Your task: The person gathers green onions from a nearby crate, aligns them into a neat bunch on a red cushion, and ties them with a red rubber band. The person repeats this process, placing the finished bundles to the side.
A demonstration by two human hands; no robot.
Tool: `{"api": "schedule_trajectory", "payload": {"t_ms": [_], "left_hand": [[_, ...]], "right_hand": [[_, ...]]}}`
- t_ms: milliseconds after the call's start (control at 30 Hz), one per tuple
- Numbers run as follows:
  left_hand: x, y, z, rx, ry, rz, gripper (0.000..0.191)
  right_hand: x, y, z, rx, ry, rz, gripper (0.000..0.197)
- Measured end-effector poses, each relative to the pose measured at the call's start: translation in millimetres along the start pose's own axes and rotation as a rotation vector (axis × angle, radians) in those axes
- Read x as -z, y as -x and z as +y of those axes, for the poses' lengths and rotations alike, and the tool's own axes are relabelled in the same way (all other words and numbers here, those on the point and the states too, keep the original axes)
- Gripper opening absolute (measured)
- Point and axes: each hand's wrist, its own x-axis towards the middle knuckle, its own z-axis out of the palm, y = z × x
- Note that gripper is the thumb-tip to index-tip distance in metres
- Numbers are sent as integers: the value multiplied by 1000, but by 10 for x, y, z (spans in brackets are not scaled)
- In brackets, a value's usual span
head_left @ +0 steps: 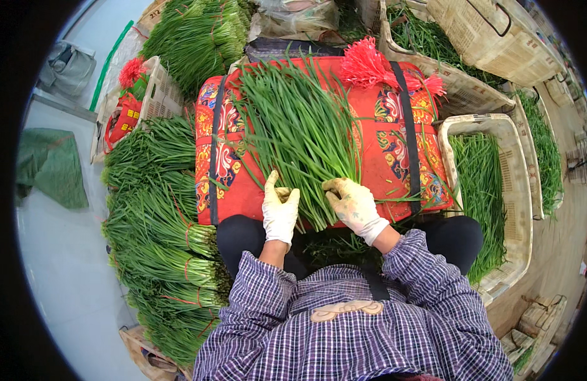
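Note:
A loose spread of green garlic chives (298, 128) lies on a red patterned cushion (284, 205), the pale stem ends pointing at my body. My left hand (280, 209), in a whitish glove, is just left of the stems with thumb and fingers apart and nothing between them. On the right side of the stems, my gloved right hand (353, 205) touches the edge of the pile with curled fingers; whether it grips any stems cannot be made out. A bunch of red ties (367, 64) rests at the cushion's far right, by a black strap (405, 138).
Chive bundles with red ties (198, 238) are stacked to my left, and more chives (198, 38) stand beyond. A cream plastic crate (522, 205) of loose chives is close on my right, with further crates behind it. A small crate (155, 81) holds a red bag at the far left.

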Motion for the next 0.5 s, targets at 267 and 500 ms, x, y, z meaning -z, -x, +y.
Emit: {"api": "schedule_trajectory", "payload": {"t_ms": [267,500], "left_hand": [[147,-429,210,-237,-109,-62,44],[-5,-616,370,-180,159,-287,44]], "right_hand": [[2,-97,-140,-98,-13,-12,45],[-82,-187,-165,-121,131,-41,22]]}}
